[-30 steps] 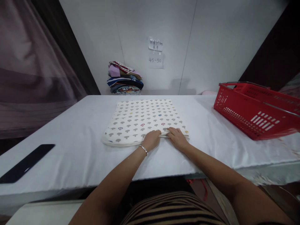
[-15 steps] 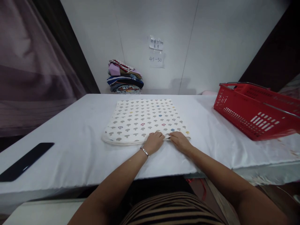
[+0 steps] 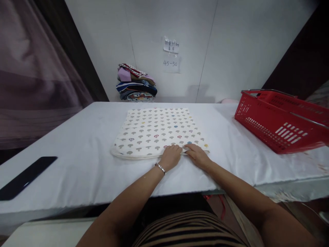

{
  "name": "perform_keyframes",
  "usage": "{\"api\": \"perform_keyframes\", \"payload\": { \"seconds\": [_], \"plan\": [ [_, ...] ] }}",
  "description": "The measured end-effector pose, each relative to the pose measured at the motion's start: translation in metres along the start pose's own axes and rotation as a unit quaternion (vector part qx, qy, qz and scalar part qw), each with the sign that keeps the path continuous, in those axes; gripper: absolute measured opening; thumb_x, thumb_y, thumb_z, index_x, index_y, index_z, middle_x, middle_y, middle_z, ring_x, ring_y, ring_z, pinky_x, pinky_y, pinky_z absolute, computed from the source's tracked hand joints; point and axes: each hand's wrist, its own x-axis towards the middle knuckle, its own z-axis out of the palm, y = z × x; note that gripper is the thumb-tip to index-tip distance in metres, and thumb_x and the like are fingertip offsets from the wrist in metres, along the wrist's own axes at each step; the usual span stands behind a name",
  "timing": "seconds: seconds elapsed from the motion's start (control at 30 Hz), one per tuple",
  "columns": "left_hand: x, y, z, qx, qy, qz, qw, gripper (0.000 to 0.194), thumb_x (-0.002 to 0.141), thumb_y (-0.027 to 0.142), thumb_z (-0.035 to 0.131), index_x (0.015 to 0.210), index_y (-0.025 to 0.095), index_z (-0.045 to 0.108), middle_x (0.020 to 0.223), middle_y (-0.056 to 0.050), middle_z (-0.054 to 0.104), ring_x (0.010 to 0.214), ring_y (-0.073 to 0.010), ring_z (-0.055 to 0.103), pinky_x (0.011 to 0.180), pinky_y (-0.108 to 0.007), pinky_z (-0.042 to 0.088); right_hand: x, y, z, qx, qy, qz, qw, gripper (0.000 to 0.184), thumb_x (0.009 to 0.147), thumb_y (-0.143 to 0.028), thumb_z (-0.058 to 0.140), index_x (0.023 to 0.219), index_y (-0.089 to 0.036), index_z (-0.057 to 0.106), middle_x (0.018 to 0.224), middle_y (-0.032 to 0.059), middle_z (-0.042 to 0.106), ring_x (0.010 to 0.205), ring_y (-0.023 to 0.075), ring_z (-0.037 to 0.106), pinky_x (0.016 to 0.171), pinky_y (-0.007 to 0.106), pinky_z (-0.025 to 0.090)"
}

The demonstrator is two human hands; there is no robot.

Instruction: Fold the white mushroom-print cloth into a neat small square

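A folded white cloth (image 3: 159, 127) printed with small mushrooms, mostly grey with a few coloured ones, lies flat on the white-covered table. Several layers show along its near edge, and its near left corner is rounded. My left hand (image 3: 171, 157) is closed on the near edge, right of its middle, with a silver bracelet at the wrist. Close beside it, my right hand (image 3: 197, 156) pinches the same edge nearer the right corner. Between the two hands the edge is slightly raised. The fingertips are partly hidden by the hands.
A red plastic basket (image 3: 277, 127) with metal handles stands at the right. Folded fabrics (image 3: 137, 84) are piled behind the table's far edge. A dark flat slab (image 3: 27, 178) lies at the left on the table cover (image 3: 82, 147). Two paper signs (image 3: 171, 64) hang on the wall.
My left hand has shifted slightly to the right along the cloth's near edge, closer to my right hand. The right hand and the cloth are nearly unchanged.
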Motion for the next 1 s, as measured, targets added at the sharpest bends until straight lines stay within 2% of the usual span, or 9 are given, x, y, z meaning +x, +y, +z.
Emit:
{"api": "perform_keyframes", "payload": {
  "seconds": [0.07, 0.23, 0.5, 0.67, 1.0],
  "plan": [
    [-0.003, 0.0, 0.0, -0.011, 0.015, -0.004, 1.0, 0.016, 0.083, 0.015, 0.049, 0.098, 0.018, 0.051, 0.096, -0.005, 0.055, 0.091, -0.0205, 0.051, 0.076, -0.034, 0.04, 0.0, 0.0, 0.0, 0.002, 0.004, 0.004, 1.0, 0.021, 0.088, -0.017, 0.043, 0.084, -0.018, 0.064, 0.119, 0.012, 0.055, 0.109, 0.0231, 0.049, 0.088, 0.04, 0.043],
    [-0.012, -0.004, 0.001, -0.019, 0.04, 0.022, 0.999, 0.009, 0.085, 0.012, 0.045, 0.089, 0.019, 0.051, 0.097, -0.005, 0.055, 0.089, -0.0187, 0.05, 0.078, -0.034, 0.04, 0.0, -0.001, 0.0, 0.019, 0.011, 0.019, 1.0, 0.018, 0.087, -0.018, 0.046, 0.084, -0.018, 0.063, 0.116, 0.0102, 0.057, 0.106, 0.0214, 0.051, 0.088, 0.039, 0.044],
    [-0.011, -0.006, 0.0, -0.003, 0.024, 0.005, 1.0, 0.014, 0.087, 0.012, 0.043, 0.091, 0.018, 0.055, 0.098, -0.006, 0.055, 0.087, -0.019, 0.051, 0.078, -0.035, 0.04, 0.002, -0.002, -0.004, 0.052, -0.005, 0.038, 0.998, 0.018, 0.087, -0.017, 0.047, 0.086, -0.02, 0.065, 0.113, 0.0091, 0.06, 0.104, 0.0216, 0.053, 0.087, 0.04, 0.044],
    [-0.011, -0.003, 0.005, 0.02, 0.026, -0.01, 0.999, 0.015, 0.088, 0.013, 0.042, 0.084, 0.017, 0.056, 0.095, -0.007, 0.054, 0.089, -0.0204, 0.05, 0.078, -0.037, 0.038, 0.001, -0.002, -0.003, 0.05, -0.007, 0.037, 0.998, 0.017, 0.087, -0.017, 0.047, 0.087, -0.019, 0.065, 0.114, 0.0089, 0.06, 0.105, 0.0208, 0.053, 0.088, 0.038, 0.043],
    [-0.014, 0.0, 0.004, 0.046, 0.038, 0.063, 0.996, 0.02, 0.089, 0.01, 0.037, 0.08, 0.016, 0.054, 0.094, -0.006, 0.054, 0.089, -0.0202, 0.048, 0.077, -0.036, 0.036, -0.006, -0.001, -0.002, -0.01, -0.029, 0.009, 0.999, 0.021, 0.09, -0.018, 0.045, 0.094, -0.017, 0.065, 0.109, 0.0108, 0.063, 0.098, 0.0214, 0.055, 0.081, 0.037, 0.044]
  ]
}}
